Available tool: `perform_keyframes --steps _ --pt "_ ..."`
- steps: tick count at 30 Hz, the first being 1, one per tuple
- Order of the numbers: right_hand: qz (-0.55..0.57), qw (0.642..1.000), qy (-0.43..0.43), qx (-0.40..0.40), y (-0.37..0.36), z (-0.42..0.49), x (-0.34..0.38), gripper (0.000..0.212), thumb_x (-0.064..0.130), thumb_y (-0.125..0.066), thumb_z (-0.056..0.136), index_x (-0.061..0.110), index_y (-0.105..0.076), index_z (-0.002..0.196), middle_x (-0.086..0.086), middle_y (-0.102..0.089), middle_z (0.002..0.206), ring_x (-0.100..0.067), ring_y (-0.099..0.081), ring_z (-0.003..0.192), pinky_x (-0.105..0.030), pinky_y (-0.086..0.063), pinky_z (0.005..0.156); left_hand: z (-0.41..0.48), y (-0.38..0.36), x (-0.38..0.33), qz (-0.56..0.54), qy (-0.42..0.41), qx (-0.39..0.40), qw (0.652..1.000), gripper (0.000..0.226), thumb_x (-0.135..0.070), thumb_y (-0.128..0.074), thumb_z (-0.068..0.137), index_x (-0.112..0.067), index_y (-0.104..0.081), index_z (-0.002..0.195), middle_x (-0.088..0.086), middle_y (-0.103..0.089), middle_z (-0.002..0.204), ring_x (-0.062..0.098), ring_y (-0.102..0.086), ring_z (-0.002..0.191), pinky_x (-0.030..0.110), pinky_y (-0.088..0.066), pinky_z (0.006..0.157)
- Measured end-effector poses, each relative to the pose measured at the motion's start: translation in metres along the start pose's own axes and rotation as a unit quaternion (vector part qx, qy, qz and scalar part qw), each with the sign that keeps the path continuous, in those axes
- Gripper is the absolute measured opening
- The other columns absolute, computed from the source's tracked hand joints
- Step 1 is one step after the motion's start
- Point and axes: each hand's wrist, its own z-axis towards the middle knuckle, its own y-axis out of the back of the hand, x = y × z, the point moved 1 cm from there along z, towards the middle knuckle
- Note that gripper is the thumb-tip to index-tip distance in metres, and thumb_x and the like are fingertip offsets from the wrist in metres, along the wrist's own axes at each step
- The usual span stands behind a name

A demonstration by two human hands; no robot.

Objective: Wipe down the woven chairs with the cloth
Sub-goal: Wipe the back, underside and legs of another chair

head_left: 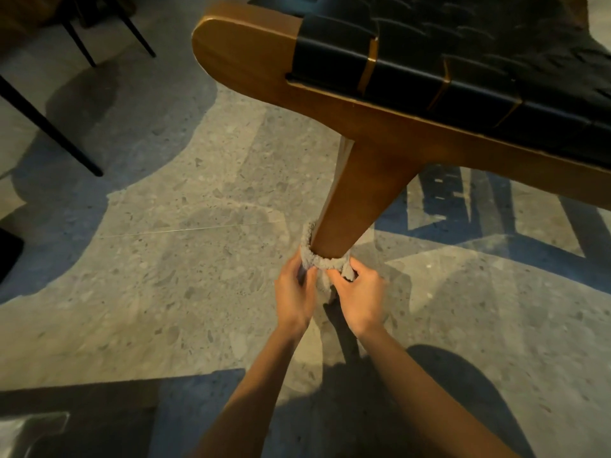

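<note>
A wooden chair point(251, 57) with a seat of black woven straps point(463, 61) fills the upper right. Its tapered wooden leg point(350, 200) runs down to the floor at the centre. A grey fluffy cloth point(325, 262) is wrapped round the bottom of that leg. My left hand point(296, 295) grips the cloth on the left side of the leg. My right hand point(362, 299) pinches the cloth's other end on the right side. The foot of the leg is hidden behind the cloth and my hands.
Speckled grey stone floor point(185, 226) lies all around. Thin black furniture legs point(49, 127) stand at the upper left. A dark object point(8, 256) sits at the left edge, and a dark surface with a shiny patch point(36, 431) fills the bottom left corner.
</note>
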Motion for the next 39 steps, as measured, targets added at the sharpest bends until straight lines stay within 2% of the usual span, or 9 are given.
perform_keyframes --steps 8,14,19,23,25,27,30,34,39 --pt "-0.062 0.997 -0.046 0.026 0.003 0.010 0.000 0.018 0.025 -0.076 0.078 0.009 -0.068 0.075 -0.004 -0.068 0.073 -0.013 -0.054 0.060 -0.018 -0.035 0.057 0.005 0.004 0.001 0.157 0.090 -0.027 0.983 0.014 -0.011 -0.052 0.095 -0.016 -0.065 0.098 -0.012 -0.058 0.074 0.007 -0.056 0.067 0.010 -0.044 0.055" --pt "-0.110 0.980 -0.028 0.161 0.050 -0.002 0.033 0.023 0.030 -0.066 0.087 0.007 -0.070 0.085 -0.009 -0.070 0.082 -0.022 -0.062 0.074 -0.037 -0.051 0.071 -0.014 0.017 -0.056 0.204 0.167 0.003 0.965 0.017 -0.009 -0.051 0.094 -0.005 -0.059 0.079 0.012 -0.061 0.074 0.018 -0.049 0.062 0.015 -0.033 0.052" --pt "-0.118 0.967 -0.030 0.225 0.118 -0.019 0.108 0.041 0.022 -0.040 0.100 0.002 -0.070 0.080 -0.012 -0.066 0.075 -0.018 -0.064 0.066 -0.026 -0.048 0.061 -0.027 0.036 -0.142 0.208 0.241 0.083 0.944 0.014 -0.008 -0.051 0.090 -0.005 -0.065 0.095 0.019 -0.066 0.096 0.032 -0.060 0.095 0.025 -0.039 0.071" --pt "-0.151 0.921 -0.049 0.355 0.174 -0.017 0.172 0.019 0.018 -0.063 0.091 0.001 -0.071 0.094 -0.010 -0.067 0.087 -0.011 -0.054 0.078 -0.015 -0.036 0.063 -0.040 0.063 -0.225 0.244 0.229 0.142 0.932 0.014 -0.003 -0.052 0.089 0.004 -0.064 0.090 0.025 -0.061 0.088 0.040 -0.057 0.092 0.033 -0.035 0.070" --pt "-0.155 0.900 -0.043 0.405 0.198 -0.010 0.203 0.015 0.020 -0.066 0.089 0.007 -0.072 0.088 0.008 -0.065 0.068 0.003 -0.054 0.062 -0.007 -0.035 0.055 -0.043 0.081 -0.269 0.238 0.219 0.152 0.934 0.014 -0.001 -0.054 0.087 0.008 -0.064 0.090 0.028 -0.062 0.092 0.041 -0.057 0.092 0.034 -0.037 0.074" --pt "-0.117 0.905 -0.035 0.408 0.219 -0.008 0.241 0.014 0.016 -0.068 0.087 0.024 -0.068 0.075 0.021 -0.056 0.048 0.013 -0.052 0.052 -0.003 -0.036 0.052 -0.045 0.102 -0.311 0.227 0.221 0.154 0.936 0.017 -0.007 -0.058 0.088 0.004 -0.065 0.099 0.021 -0.064 0.098 0.033 -0.059 0.097 0.028 -0.039 0.077" --pt "-0.089 0.918 -0.021 0.387 0.246 -0.010 0.305 0.028 0.013 -0.070 0.084 0.041 -0.065 0.080 0.020 -0.063 0.060 0.009 -0.056 0.064 -0.005 -0.038 0.058 -0.048 0.136 -0.375 0.196 0.226 0.150 0.942 0.026 -0.016 -0.058 0.091 -0.006 -0.063 0.115 0.009 -0.064 0.110 0.021 -0.059 0.104 0.020 -0.041 0.087" --pt "-0.053 0.926 -0.031 0.373 0.265 -0.015 0.390 0.013 0.004 -0.067 0.084 0.007 -0.071 0.096 -0.008 -0.068 0.071 -0.007 -0.059 0.063 -0.007 -0.039 0.057 -0.042 0.186 -0.448 0.151 0.204 0.126 0.959 0.028 -0.015 -0.063 0.089 -0.004 -0.062 0.115 0.012 -0.066 0.110 0.023 -0.061 0.102 0.028 -0.046 0.094" --pt "-0.087 0.924 -0.002 0.373 0.269 0.001 0.487 0.021 0.022 -0.065 0.088 0.029 -0.068 0.108 0.025 -0.061 0.088 0.010 -0.053 0.074 0.000 -0.037 0.069 -0.007 0.238 -0.513 0.079 0.158 0.097 0.979 0.031 -0.005 -0.066 0.085 -0.002 -0.060 0.115 0.013 -0.067 0.103 0.027 -0.065 0.096 0.025 -0.051 0.084"
